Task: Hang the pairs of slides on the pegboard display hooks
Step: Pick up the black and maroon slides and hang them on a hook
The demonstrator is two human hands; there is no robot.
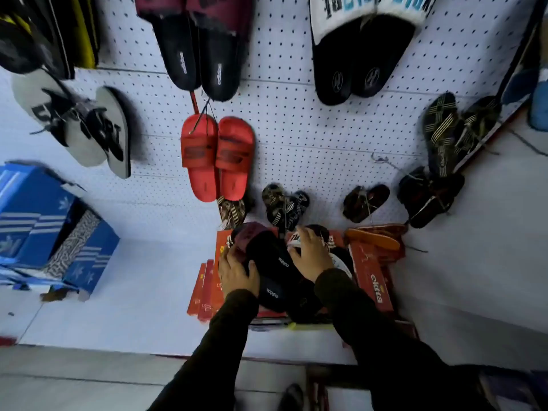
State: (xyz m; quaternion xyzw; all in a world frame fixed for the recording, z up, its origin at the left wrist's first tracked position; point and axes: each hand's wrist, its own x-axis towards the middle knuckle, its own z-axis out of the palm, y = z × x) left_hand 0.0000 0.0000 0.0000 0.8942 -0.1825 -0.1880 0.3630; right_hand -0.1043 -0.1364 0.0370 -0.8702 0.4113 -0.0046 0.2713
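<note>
A pair of black slides with maroon straps (271, 264) lies on red boxes at the foot of the white pegboard (296, 129). My left hand (237, 272) grips the pair's left side. My right hand (311, 255) rests on its right side, fingers spread over a white slide beneath. Hanging on the pegboard are a red pair (216, 157), a black and maroon pair (198, 46), a white-strapped black pair (361, 46), and a grey pair (89, 129).
Several small patterned sandal pairs (284, 207) hang low on the board. Red shoe boxes (372, 277) and orange insoles (373, 237) sit on the white shelf. Blue shoe boxes (44, 229) stand at the left. A dark pair (430, 194) hangs at the right.
</note>
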